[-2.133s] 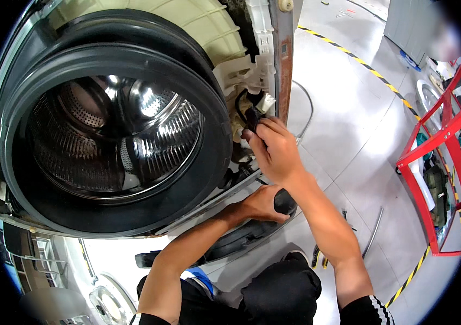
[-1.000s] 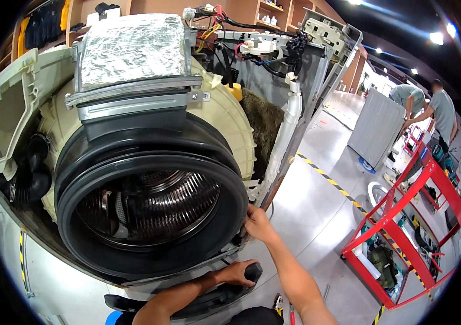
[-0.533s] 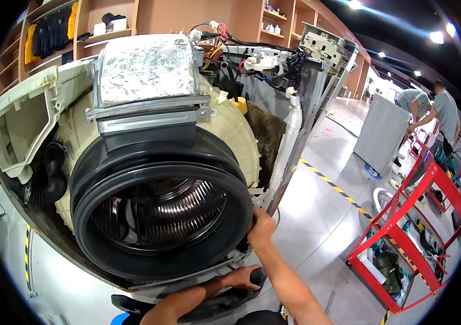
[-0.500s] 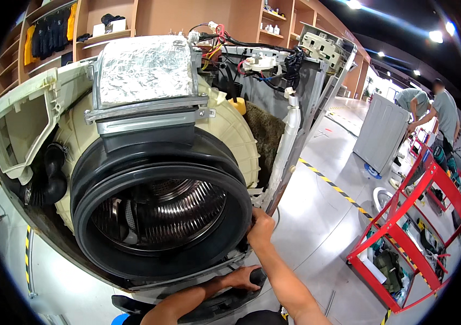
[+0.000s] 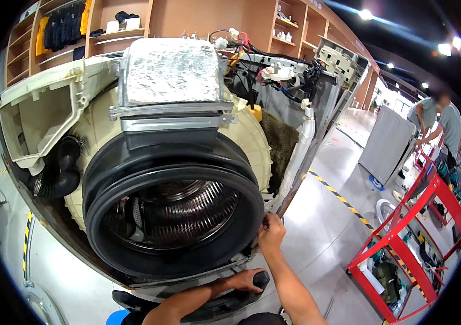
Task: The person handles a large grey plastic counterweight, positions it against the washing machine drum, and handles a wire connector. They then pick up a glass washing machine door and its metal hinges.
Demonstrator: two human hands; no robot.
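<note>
A front-loading washing machine with its front removed fills the middle. Its black rubber door gasket rings a ribbed metal drum, set in a cream plastic tub. My right hand is closed at the gasket's lower right edge, beside the cabinet rim. Whatever its fingertips grip is hidden. Lower down, my left hand wraps its fingers and thumb round the end of a dark curved piece, whose kind I cannot make out. A foil-covered metal box sits above the gasket.
Loose wiring hangs at the machine's upper right. To the left are a cream plastic housing and a black hose. A red tool cart stands at right; two people work beside a grey appliance farther back.
The whole view has shifted, so the machine appears farther right. My right hand's fingers are curled in more tightly at the gasket edge. My left hand keeps its hold on the dark piece.
</note>
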